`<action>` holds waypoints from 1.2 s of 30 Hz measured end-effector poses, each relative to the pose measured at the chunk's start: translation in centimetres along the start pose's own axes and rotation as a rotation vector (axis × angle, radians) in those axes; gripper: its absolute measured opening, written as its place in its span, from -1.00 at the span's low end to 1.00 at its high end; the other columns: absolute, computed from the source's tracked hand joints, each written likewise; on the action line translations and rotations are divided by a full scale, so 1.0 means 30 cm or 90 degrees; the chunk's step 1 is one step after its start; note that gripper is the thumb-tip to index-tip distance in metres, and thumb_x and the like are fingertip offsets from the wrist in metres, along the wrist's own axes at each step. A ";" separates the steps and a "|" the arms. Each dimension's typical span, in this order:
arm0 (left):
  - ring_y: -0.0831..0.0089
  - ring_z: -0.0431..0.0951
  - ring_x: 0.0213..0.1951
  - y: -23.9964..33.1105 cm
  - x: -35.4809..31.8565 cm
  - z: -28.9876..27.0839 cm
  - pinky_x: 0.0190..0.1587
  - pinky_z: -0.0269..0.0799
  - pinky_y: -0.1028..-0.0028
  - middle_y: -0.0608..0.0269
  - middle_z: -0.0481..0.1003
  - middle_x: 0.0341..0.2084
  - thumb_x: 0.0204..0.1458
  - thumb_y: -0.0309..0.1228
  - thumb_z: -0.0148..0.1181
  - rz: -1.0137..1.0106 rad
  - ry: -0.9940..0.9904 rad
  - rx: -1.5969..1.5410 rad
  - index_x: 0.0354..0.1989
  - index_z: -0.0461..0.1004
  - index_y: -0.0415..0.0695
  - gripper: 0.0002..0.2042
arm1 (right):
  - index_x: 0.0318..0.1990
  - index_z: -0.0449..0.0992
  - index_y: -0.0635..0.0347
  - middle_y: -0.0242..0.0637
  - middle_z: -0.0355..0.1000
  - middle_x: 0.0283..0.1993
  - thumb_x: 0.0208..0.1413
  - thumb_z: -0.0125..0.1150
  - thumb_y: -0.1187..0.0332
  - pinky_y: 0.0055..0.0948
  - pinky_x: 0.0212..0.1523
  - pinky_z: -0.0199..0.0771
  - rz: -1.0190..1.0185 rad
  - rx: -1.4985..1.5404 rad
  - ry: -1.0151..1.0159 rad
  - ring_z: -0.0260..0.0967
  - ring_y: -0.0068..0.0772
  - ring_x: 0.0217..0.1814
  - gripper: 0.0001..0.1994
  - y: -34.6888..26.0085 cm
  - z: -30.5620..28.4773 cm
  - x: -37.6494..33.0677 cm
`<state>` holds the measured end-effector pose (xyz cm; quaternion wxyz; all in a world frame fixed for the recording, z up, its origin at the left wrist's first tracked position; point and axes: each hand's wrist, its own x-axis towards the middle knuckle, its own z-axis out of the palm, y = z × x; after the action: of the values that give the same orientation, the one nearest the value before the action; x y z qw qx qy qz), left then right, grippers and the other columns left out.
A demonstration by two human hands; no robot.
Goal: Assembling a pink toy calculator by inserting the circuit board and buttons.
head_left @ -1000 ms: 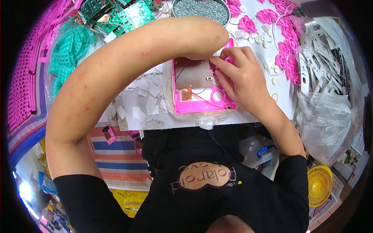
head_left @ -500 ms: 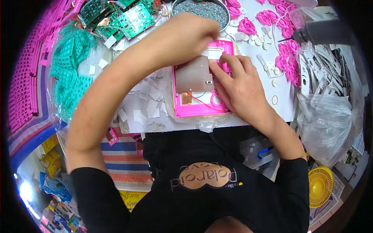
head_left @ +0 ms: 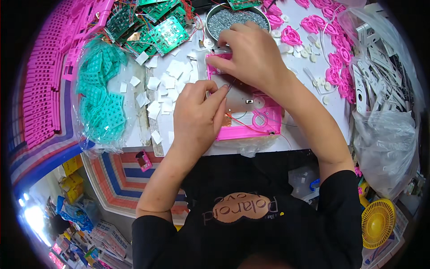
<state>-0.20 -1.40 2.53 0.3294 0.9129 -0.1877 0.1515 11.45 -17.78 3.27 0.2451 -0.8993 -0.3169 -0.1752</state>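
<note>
A pink plastic housing [head_left: 242,131] lies on the table before me, holding a grey metal plate [head_left: 238,98] with a small switch. Copper foil and red wire [head_left: 244,123] show in its lower part. My left hand [head_left: 195,112] is at the housing's left side, thumb and forefinger pinched over the plate; a thin dark strand, perhaps a wire, shows at the fingertips. My right hand [head_left: 253,56] hovers across the housing's far part, fingers bent and thumb stretched leftward, apart from them. No held thing shows there. Its fingers overlap the near rim of a round dish of screws [head_left: 233,22].
Green circuit boards [head_left: 165,36] with wires pile up far left. Teal rubber keypads [head_left: 103,103] and white paper squares [head_left: 168,83] lie left. Pink ring parts [head_left: 333,67] and small white discs are scattered right, beside a plastic bag [head_left: 380,139] and white strips [head_left: 380,76].
My left hand has drawn back from above the housing to its left side. My right hand has moved up and left over its far part. The view has shifted slightly; the power tool is out of sight.
</note>
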 end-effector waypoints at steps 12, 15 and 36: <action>0.42 0.51 -0.25 -0.051 0.143 -0.034 -0.14 0.42 0.42 0.23 0.56 -0.30 -0.02 -0.46 0.39 -0.154 0.039 -0.093 -0.11 0.58 -0.24 -0.71 | -0.33 0.65 0.15 -0.22 0.51 -0.37 0.02 0.36 0.29 -0.15 -0.21 0.50 -0.068 0.191 -0.095 0.49 -0.08 -0.24 -0.85 0.023 -0.107 -0.001; 0.24 0.59 -0.27 -0.057 0.180 0.014 -0.16 0.43 0.32 0.18 0.61 -0.33 -0.04 -0.41 0.39 -0.067 0.029 -0.219 -0.17 0.59 -0.17 -0.74 | -0.33 0.66 0.12 -0.27 0.49 -0.37 -0.02 0.41 0.33 -0.20 -0.24 0.49 -0.086 0.175 -0.038 0.48 -0.14 -0.24 -0.87 0.032 -0.148 -0.066; 0.39 0.49 -0.38 -0.040 0.164 0.038 -0.12 0.18 0.34 0.40 0.55 -0.49 -0.03 -0.42 0.41 0.068 0.023 -0.141 -0.36 0.61 -0.02 -0.91 | -0.03 0.64 0.15 -0.25 0.52 -0.17 -0.03 0.30 0.49 -0.27 -0.09 0.42 0.030 0.234 -0.008 0.38 -0.16 -0.13 -0.66 -0.010 -0.198 -0.231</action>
<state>4.87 -2.50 3.00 0.4232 0.8566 -0.2458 0.1636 5.20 -24.19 4.96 0.4075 -0.8475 -0.3240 -0.1031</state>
